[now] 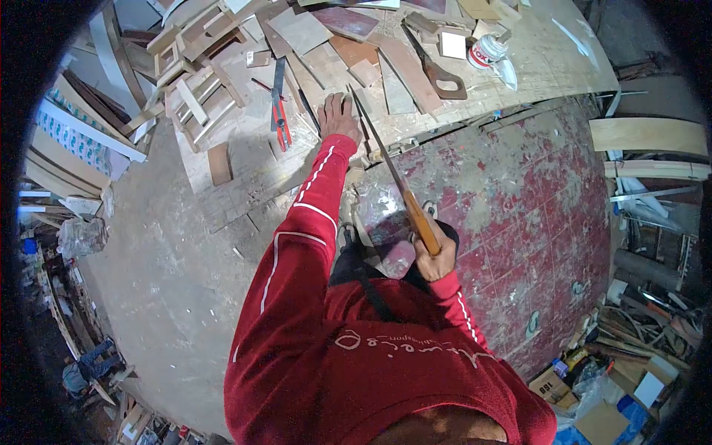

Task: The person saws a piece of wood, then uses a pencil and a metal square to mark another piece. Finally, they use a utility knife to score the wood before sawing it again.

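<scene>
My right hand [435, 256] is wrapped around the wooden handle of a handsaw [384, 152]. The saw's long blade slants up and left across the front edge of the workbench [256, 174], its tip just right of my left hand. That left hand [340, 119] lies palm down at the bench edge, fingers stretched forward over wood, which it partly hides. Left of it are a dark thin strip [308, 111] and a red-handled tool [280, 124] beside a dark flat blade [278, 78].
Flat wood offcuts [300, 31] cover the bench. A second handsaw [447, 81] lies right of centre, near a white-and-red can [487, 52]. Small wooden frames [204, 104] stand at left. Scrap and a cardboard box [552, 387] sit on the floor at lower right.
</scene>
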`<state>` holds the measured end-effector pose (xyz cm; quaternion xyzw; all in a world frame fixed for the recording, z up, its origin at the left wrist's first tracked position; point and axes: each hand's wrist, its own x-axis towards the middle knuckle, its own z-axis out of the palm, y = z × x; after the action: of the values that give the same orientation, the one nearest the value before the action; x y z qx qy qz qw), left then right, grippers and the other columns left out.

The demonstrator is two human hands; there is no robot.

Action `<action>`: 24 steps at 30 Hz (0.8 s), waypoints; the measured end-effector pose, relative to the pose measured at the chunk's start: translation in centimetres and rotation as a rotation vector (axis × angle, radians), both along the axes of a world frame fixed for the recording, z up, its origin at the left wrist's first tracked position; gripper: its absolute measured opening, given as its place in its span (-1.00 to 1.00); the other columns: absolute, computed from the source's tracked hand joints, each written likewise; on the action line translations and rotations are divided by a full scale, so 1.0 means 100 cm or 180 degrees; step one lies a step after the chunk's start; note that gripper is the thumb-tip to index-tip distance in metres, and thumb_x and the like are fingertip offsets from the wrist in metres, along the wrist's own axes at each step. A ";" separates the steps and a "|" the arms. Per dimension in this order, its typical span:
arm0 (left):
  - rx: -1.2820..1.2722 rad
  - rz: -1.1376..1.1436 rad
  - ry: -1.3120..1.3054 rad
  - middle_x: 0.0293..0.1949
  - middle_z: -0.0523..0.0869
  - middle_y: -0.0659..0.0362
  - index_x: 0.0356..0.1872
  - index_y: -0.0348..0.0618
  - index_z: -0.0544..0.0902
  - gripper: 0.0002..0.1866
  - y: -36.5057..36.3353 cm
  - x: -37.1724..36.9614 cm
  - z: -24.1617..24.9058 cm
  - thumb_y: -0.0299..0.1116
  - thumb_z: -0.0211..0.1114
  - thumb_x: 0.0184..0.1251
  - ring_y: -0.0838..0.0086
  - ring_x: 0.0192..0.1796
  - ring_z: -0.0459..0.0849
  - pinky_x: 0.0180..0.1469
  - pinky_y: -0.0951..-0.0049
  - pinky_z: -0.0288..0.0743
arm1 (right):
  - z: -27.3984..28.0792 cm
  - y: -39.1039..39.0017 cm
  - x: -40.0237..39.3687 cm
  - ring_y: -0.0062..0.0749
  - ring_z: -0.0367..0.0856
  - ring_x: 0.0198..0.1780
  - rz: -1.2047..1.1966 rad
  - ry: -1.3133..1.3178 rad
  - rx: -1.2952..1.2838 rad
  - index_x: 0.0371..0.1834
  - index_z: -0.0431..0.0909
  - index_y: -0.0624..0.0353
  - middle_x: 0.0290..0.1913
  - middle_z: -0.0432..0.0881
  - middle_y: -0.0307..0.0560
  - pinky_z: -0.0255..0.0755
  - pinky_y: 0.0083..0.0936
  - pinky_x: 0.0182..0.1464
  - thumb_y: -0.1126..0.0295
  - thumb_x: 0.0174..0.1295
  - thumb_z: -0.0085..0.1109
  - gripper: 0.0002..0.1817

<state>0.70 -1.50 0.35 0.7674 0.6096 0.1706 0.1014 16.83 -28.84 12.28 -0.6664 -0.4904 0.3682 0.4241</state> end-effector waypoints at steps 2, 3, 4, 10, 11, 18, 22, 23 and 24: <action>0.0045 0.0010 -0.0004 0.36 0.20 0.02 0.33 -0.16 0.28 -0.35 0.000 0.000 -0.002 -0.31 0.23 0.18 0.08 0.45 0.06 0.43 -0.06 -0.10 | 0.020 -0.014 0.002 -0.52 0.56 0.02 -0.0065 0.0264 -0.0366 0.25 0.42 0.33 0.04 0.62 -0.08 0.36 -0.67 0.10 0.68 0.10 -0.08 -0.45; 0.0040 0.0011 -0.0008 0.36 0.20 0.02 0.33 -0.16 0.28 -0.35 0.000 0.000 -0.003 -0.31 0.23 0.18 0.08 0.45 0.06 0.43 -0.06 -0.10 | 0.023 -0.019 0.003 -0.52 0.53 0.10 -0.0118 0.0317 -0.0455 0.24 0.42 0.37 0.08 0.59 -0.05 0.32 -0.65 0.16 0.67 0.09 -0.07 -0.46; 0.0092 -0.0014 -0.0017 0.36 0.20 0.03 0.32 -0.16 0.30 -0.35 0.001 0.000 -0.005 -0.32 0.24 0.16 0.09 0.44 0.07 0.42 -0.04 -0.09 | 0.022 -0.021 0.004 -0.52 0.53 0.10 -0.0119 0.0314 -0.0454 0.24 0.42 0.37 0.08 0.59 -0.05 0.32 -0.65 0.16 0.67 0.09 -0.07 -0.46; 0.0121 -0.0040 0.0022 0.34 0.24 0.03 0.29 -0.16 0.33 -0.35 -0.003 0.000 0.000 -0.33 0.28 0.11 0.11 0.43 0.09 0.40 0.00 -0.06 | -0.012 0.018 0.000 -0.36 0.67 -0.20 -0.0122 -0.0069 -0.0318 0.20 0.47 0.28 -0.15 0.69 0.07 0.49 -0.52 -0.11 0.57 0.04 0.07 -0.46; 0.0125 -0.0038 0.0059 0.34 0.24 0.03 0.28 -0.16 0.34 -0.35 0.000 -0.002 0.002 -0.33 0.29 0.10 0.11 0.43 0.09 0.40 0.00 -0.06 | -0.013 0.016 0.000 -0.35 0.67 -0.16 -0.0081 -0.0063 -0.0376 0.21 0.46 0.28 -0.12 0.69 0.09 0.48 -0.54 -0.07 0.58 0.04 0.05 -0.46; 0.0163 -0.0027 0.0011 0.34 0.23 0.03 0.28 -0.15 0.33 -0.33 0.002 -0.001 -0.005 -0.33 0.29 0.07 0.11 0.43 0.08 0.40 -0.02 -0.07 | -0.002 -0.019 0.003 -0.39 0.64 0.00 -0.0087 0.0104 0.0215 0.27 0.41 0.27 0.01 0.66 0.09 0.41 -0.60 0.08 0.64 0.06 -0.03 -0.41; 0.0056 -0.0094 0.0032 0.34 0.21 0.01 0.30 -0.15 0.31 -0.30 0.001 -0.002 0.001 -0.35 0.28 0.05 0.08 0.44 0.06 0.41 -0.04 -0.09 | -0.011 0.018 0.001 -0.41 0.62 0.05 -0.0078 0.0139 -0.0843 0.28 0.40 0.29 0.07 0.64 0.07 0.41 -0.59 0.11 0.64 0.06 -0.03 -0.41; 0.0044 -0.0073 0.0006 0.35 0.21 0.03 0.29 -0.14 0.31 -0.32 0.001 -0.002 0.001 -0.35 0.28 0.06 0.09 0.45 0.06 0.41 -0.05 -0.09 | -0.014 0.010 0.003 -0.39 0.62 0.08 0.0018 0.0319 -0.0463 0.26 0.42 0.28 0.07 0.64 0.07 0.42 -0.56 0.10 0.63 0.04 -0.02 -0.41; 0.0020 -0.0093 0.0011 0.35 0.21 0.03 0.29 -0.14 0.31 -0.32 -0.002 -0.002 -0.001 -0.35 0.28 0.06 0.09 0.45 0.06 0.41 -0.05 -0.09 | -0.011 -0.005 0.002 -0.39 0.62 0.08 -0.0003 0.0326 -0.0486 0.26 0.42 0.28 0.07 0.64 0.07 0.42 -0.56 0.10 0.63 0.04 -0.02 -0.41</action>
<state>0.47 -1.72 0.23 0.7769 0.5980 0.1697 0.1004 16.99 -29.35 11.23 -0.6774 -0.4382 0.4378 0.3967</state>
